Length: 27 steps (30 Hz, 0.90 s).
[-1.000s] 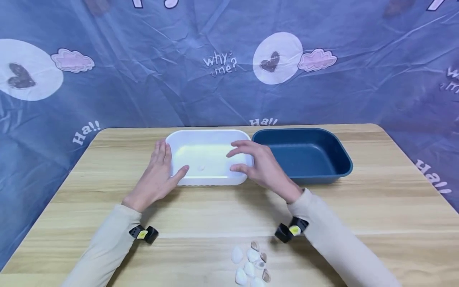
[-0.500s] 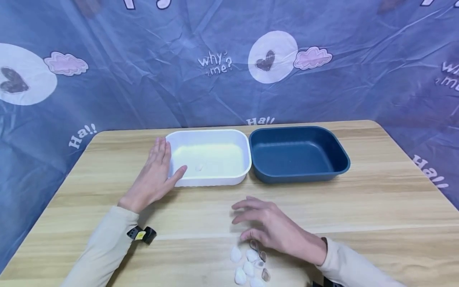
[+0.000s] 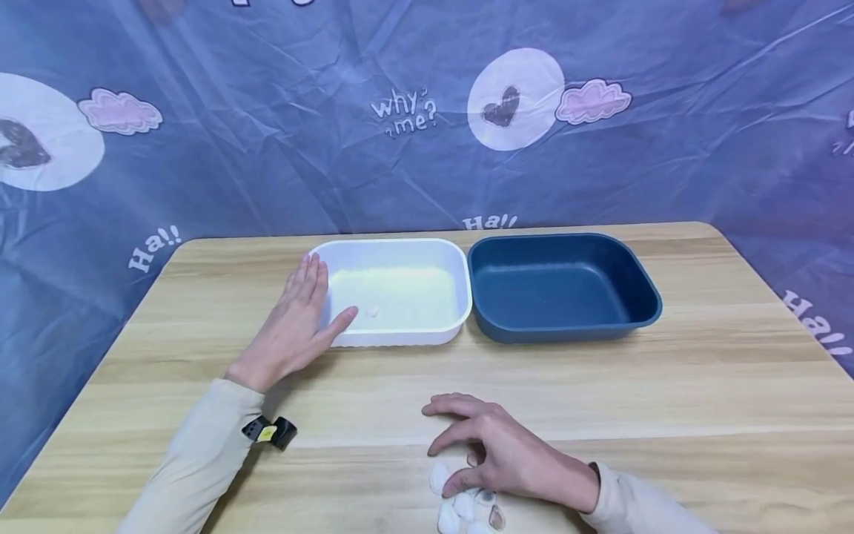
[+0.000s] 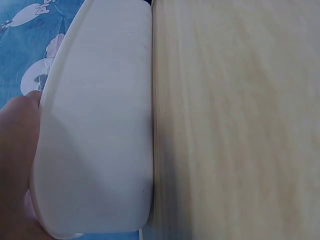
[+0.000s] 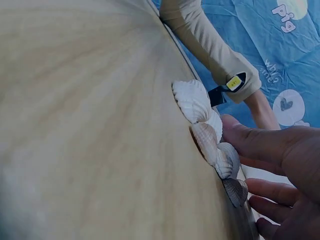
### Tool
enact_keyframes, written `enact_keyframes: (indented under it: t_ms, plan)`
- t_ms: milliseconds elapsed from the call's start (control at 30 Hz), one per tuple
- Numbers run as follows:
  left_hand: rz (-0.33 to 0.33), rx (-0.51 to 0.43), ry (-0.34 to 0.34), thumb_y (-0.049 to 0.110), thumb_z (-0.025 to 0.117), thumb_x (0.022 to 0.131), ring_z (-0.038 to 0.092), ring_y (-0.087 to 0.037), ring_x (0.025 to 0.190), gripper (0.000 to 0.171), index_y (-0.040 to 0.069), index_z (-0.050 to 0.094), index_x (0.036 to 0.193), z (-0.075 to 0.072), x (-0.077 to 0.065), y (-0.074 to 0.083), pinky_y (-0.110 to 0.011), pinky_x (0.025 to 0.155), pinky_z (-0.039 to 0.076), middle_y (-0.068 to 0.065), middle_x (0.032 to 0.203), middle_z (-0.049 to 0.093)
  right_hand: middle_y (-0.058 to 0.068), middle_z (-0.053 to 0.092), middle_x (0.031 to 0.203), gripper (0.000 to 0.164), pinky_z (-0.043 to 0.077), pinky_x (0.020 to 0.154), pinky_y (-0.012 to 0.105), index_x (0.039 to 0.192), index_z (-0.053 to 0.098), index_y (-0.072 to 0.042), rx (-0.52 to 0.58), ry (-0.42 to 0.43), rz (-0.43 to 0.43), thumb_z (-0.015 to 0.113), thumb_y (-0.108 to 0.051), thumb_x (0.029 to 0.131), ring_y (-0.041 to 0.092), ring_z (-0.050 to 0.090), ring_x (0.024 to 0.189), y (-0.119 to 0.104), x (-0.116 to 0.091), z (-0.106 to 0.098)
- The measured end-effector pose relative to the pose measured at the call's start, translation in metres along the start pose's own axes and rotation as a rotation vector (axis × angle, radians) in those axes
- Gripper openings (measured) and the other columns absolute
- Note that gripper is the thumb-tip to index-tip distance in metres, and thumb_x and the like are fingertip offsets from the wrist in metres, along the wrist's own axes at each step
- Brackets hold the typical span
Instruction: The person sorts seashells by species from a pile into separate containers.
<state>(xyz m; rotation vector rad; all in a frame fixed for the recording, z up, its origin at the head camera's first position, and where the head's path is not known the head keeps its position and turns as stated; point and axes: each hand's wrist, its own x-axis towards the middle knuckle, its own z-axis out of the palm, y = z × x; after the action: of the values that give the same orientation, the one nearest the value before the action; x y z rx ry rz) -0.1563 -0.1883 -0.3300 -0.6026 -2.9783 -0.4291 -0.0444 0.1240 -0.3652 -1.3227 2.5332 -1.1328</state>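
Note:
My left hand (image 3: 287,330) lies along the left end of a white plastic tub (image 3: 400,339), fingers straight against its side and thumb over the front rim. The left wrist view shows the tub's outer wall (image 4: 100,115) close up. One small pale seashell (image 3: 372,311) lies on the tub floor. Over a cluster of seashells (image 3: 465,506) near the front of the table, my right hand (image 3: 507,452) reaches with thumb and fingers apart. Its thumb tip is right at a white shell. In the right wrist view a ribbed white shell (image 5: 191,100) lies beside the thumb, nothing gripped.
A dark blue tub (image 3: 560,334) stands right of the white one, rims side by side. Both sit near the back of the wooden table (image 3: 373,400). Behind hangs a blue printed cloth (image 3: 320,148).
My right hand has come from the white tub's right side back toward me, down to the seashells. The left hand stays at the tub's left end.

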Motion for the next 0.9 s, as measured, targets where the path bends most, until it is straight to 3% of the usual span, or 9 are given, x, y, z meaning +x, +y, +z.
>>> enact_keyframes:
  t_ms: [167, 633, 900]
  plan:
    - [-0.011, 0.014, -0.017, 0.060, 0.029, 0.099, -0.011, -0.030, 0.146, 0.090, -0.010, 0.005, 0.149, -0.0027, 0.0000, 0.0029, -0.044, 0.119, -0.001, -0.024, 0.158, -0.005, 0.002, 0.056, 0.134, 0.027, 0.043, 0.104, 0.040, 0.093, 0.076, -0.024, -0.013, -0.019, 0.002, 0.082, -0.040, 0.073, 0.026, 0.047, 0.129, -0.0009, 0.0005, -0.0004]
    - [-0.014, 0.028, -0.032, 0.058, 0.029, 0.099, -0.007, -0.033, 0.147, 0.089, -0.012, 0.006, 0.149, 0.0007, 0.0007, 0.0032, -0.047, 0.119, 0.002, -0.026, 0.158, -0.001, 0.004, 0.056, 0.134, 0.027, 0.043, 0.103, 0.039, 0.089, 0.072, -0.023, -0.060, -0.070, -0.061, 0.087, -0.032, 0.068, 0.029, 0.045, 0.130, 0.0010, 0.0041, -0.0025]
    - [-0.010, 0.039, -0.026, 0.058, 0.029, 0.100, -0.002, -0.035, 0.146, 0.088, -0.012, 0.007, 0.148, 0.0022, 0.0000, 0.0014, -0.047, 0.119, 0.001, -0.027, 0.157, 0.002, 0.001, 0.057, 0.132, 0.025, 0.043, 0.104, 0.038, 0.089, 0.068, -0.022, -0.021, -0.078, -0.042, 0.085, -0.027, 0.071, 0.026, 0.044, 0.131, 0.0039, 0.0053, -0.0017]
